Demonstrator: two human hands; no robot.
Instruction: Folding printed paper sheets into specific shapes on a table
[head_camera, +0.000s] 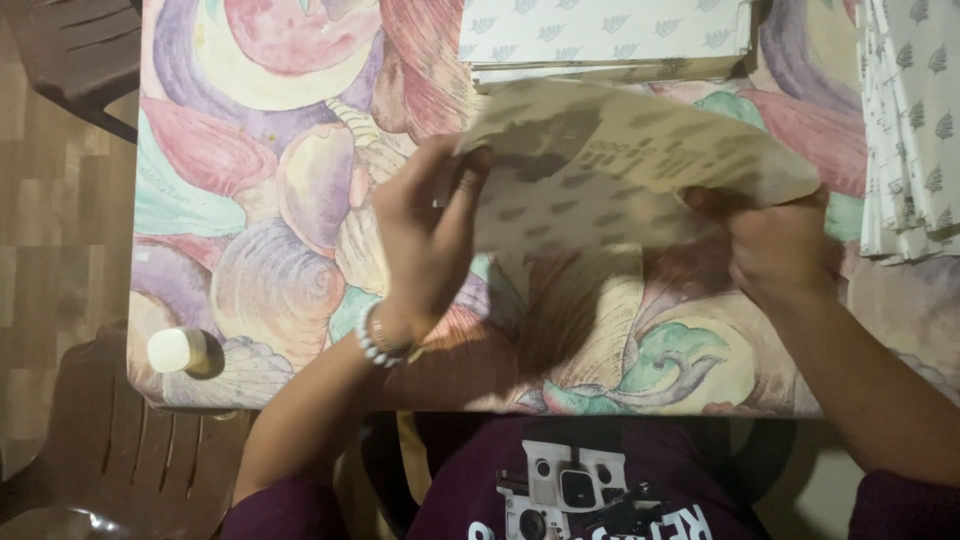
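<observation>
- While both hands lift it above the table (300, 200), the patterned paper sheet (620, 170) hangs at centre.
- The left hand (425, 240) pinches the sheet's nine o'clock edge, fingers together.
- The right hand (775, 250) clamps its four o'clock corner.
- A paper stack (600, 35) lies at twelve o'clock, another pile (910, 130) at two o'clock.
- A white cylinder (178, 350) stands at eight o'clock.

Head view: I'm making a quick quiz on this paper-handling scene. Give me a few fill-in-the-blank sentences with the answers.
1. Both hands, left hand and right hand, hold one printed paper sheet ____ the table.
2. The left wrist wears a beaded ____.
3. The small white cylinder stands near the table's ____ corner by the person.
4. More stacked sheets lie at the table's ____ edge.

Answers: above; bracelet; left; far
</observation>
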